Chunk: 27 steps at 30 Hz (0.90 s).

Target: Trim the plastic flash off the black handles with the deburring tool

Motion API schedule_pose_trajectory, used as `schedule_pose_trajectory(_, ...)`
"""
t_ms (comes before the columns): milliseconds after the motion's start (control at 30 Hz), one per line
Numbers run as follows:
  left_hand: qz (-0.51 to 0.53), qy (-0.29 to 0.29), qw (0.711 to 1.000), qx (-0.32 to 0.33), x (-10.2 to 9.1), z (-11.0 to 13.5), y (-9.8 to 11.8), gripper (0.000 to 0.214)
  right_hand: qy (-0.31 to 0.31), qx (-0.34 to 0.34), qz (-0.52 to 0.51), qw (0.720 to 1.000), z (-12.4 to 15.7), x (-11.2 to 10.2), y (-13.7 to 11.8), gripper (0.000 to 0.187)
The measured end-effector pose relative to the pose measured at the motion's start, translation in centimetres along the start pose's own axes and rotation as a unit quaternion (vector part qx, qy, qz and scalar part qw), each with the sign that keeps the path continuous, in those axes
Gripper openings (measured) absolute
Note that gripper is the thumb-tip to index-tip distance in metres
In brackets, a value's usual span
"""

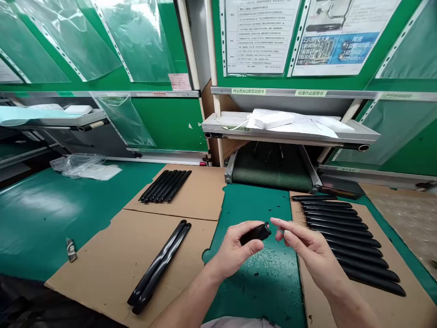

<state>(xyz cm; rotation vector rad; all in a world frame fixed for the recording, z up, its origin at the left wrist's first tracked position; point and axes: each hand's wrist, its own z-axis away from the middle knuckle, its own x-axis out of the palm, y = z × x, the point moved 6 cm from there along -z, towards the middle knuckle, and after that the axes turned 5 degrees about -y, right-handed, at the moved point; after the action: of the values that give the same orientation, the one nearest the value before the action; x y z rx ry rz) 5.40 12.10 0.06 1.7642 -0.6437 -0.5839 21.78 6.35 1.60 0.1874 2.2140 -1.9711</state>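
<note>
My left hand (234, 250) grips a short glossy black plastic piece (254, 233) between thumb and fingers, above the green mat (252, 291). My right hand (307, 249) is next to the piece's far end, with thumb and forefinger apart and nothing visible between them. Several long black glossy bars (344, 237) lie side by side on the cardboard sheet (406, 296) to the right. Two similar bars (159, 264) lie on the cardboard sheet (112, 259) to the left. Small black bits are scattered across the mat.
A bundle of thin black bars (165, 185) lies on cardboard at the back. A small metal tool (71, 249) lies on the left green surface. Behind stand a narrow conveyor (271, 171), a shelf with papers (290, 127) and a plastic bag (80, 166).
</note>
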Motion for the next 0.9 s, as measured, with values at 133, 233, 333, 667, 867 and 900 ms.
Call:
schedule_pose_trajectory(133, -0.025, -0.053, 0.998, 0.014, 0.1, -0.4, 0.6, 0.04, -0.058, 0.007, -0.062, 0.996, -0.6, 0.5, -0.5, 0.032)
schedule_pose_trajectory(233, -0.021, -0.073, 0.997, 0.013, 0.1, -0.5, 0.6, 0.041, -0.092, -0.001, -0.069, 0.993, -0.9, 0.6, -0.6, 0.03)
schedule_pose_trajectory(333, -0.02, -0.064, 0.998, 0.007, 0.0, -0.6, 0.2, 0.043, -0.084, -0.014, -0.069, 0.994, -0.9, 0.7, -0.7, 0.026)
schedule_pose_trajectory(667, -0.114, 0.137, 0.98, 0.086, -0.8, -0.4, 0.0, 0.03, 0.106, -0.044, 0.001, 0.993, -1.3, 1.0, 0.1, 0.025)
schedule_pose_trajectory(867, -0.296, 0.264, 0.901, 0.175, -2.3, 0.2, 0.9, 0.036, 0.087, 0.045, -0.03, 0.995, -0.9, 2.7, 0.9, 0.035)
schedule_pose_trajectory(900, -0.323, 0.271, 0.887, 0.186, -2.3, 0.3, 1.1, 0.038, 0.085, 0.054, -0.037, 0.994, -0.9, 3.0, 0.9, 0.038)
